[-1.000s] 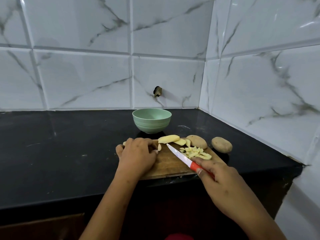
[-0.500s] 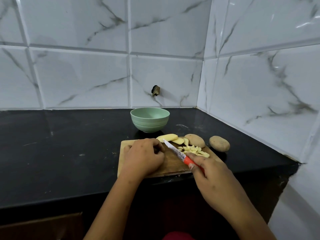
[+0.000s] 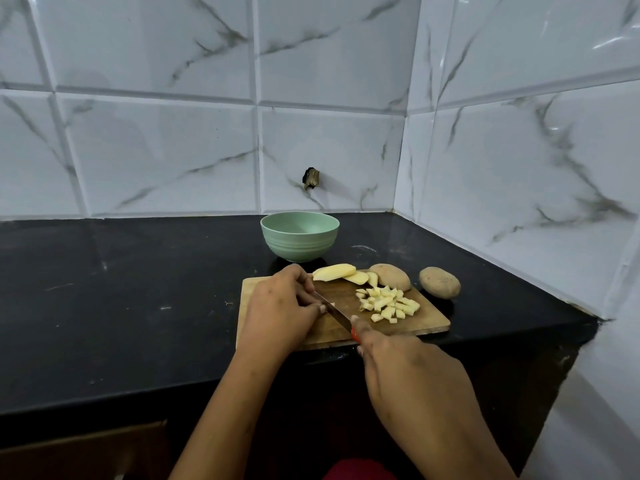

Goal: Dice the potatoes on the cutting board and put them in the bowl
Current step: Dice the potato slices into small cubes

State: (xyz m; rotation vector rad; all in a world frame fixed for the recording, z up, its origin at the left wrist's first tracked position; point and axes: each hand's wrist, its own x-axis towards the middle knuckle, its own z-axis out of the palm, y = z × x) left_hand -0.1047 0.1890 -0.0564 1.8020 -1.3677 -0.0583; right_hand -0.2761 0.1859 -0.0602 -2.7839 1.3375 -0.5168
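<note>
A wooden cutting board lies near the counter's front edge. My left hand curls over a potato piece on the board's left half; the piece is mostly hidden. My right hand grips the red handle of a small knife, whose blade lies against my left fingertips. A pile of diced potato sits right of the blade. Peeled potato slices lie at the board's far edge beside a whole unpeeled potato. A pale green bowl stands behind the board.
Another whole potato rests on the black counter just right of the board. Marble-look tiled walls close the back and right side. The counter's front edge runs right under the board.
My left hand has shifted right along the board with its piece. The knife has come down from a raised slant, so its blade now lies low against my left fingers.
</note>
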